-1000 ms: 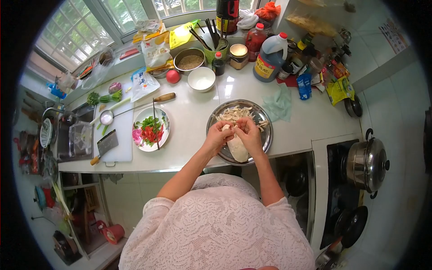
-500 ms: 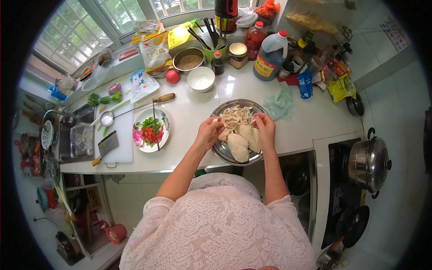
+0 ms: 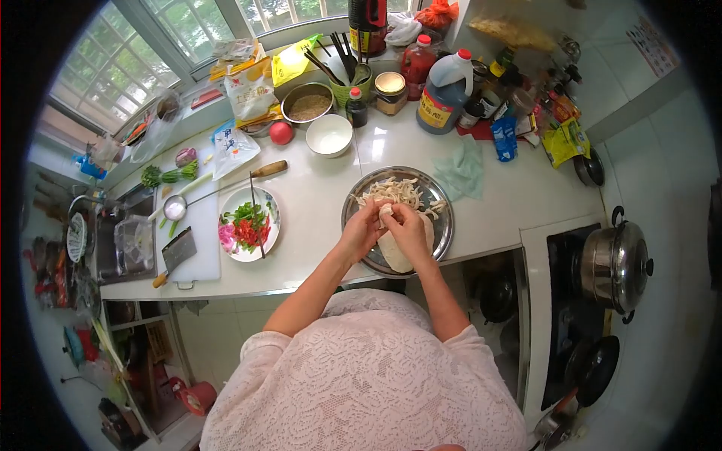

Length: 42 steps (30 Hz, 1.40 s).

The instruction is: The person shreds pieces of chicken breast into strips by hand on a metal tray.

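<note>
A round steel tray (image 3: 445, 225) on the counter holds a heap of pale shredded meat (image 3: 398, 192) at its back and larger whitish pieces of meat (image 3: 394, 255) at its front. Over the tray, my left hand (image 3: 363, 229) and my right hand (image 3: 407, 231) meet, fingers closed around a small pale piece of meat (image 3: 386, 210) pinched between them. The hands hide part of the larger pieces. To the left of the tray lies a floral plate (image 3: 272, 234) with chopped green and red vegetables, chopsticks resting across it.
A cleaver (image 3: 178, 252) and ladle (image 3: 175, 206) lie on a white board (image 3: 205, 263) at the left, beside the sink (image 3: 113, 259). Behind stand a white bowl (image 3: 329, 136) and a large bottle (image 3: 442, 94). A lidded pot (image 3: 613, 263) is on the right.
My hands were together, parted to the tray's two sides half a second ago, and have come back together over the meat with a small piece between the fingers. The whole view has shifted slightly.
</note>
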Tool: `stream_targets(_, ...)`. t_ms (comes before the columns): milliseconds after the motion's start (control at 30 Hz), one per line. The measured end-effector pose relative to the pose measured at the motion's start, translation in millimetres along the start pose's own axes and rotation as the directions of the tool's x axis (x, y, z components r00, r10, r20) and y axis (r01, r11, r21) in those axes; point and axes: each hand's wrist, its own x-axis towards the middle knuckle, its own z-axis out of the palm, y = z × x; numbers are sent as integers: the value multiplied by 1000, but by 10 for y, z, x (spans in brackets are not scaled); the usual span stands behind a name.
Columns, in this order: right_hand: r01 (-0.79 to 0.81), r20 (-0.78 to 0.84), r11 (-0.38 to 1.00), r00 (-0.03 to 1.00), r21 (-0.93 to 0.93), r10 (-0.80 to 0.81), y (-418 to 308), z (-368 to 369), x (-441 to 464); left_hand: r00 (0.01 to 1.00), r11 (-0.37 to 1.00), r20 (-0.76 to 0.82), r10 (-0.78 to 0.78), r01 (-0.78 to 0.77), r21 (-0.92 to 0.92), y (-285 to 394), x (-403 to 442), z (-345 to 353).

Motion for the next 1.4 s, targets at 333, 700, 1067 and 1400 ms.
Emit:
stream_targets(333,200,-1,977,980,-81,-200,-21,-138,-27,975,790,10,221,-185,585,32,-110,-112)
stream_targets(700,80,46,995,996,-58,-78,-259,-206,-109,968,761,63,244,-231,606,-1,-124,-71)
stream_targets(1067,130,-189,989,972,-63,-140,160,-261,64,979,942,-56,198,-174,287,77,-154,-147)
stream_targets(1400,-72,76,899,996,432,43,-112,-33,-106,972,812,16,235,-206,546,7,-151,-71)
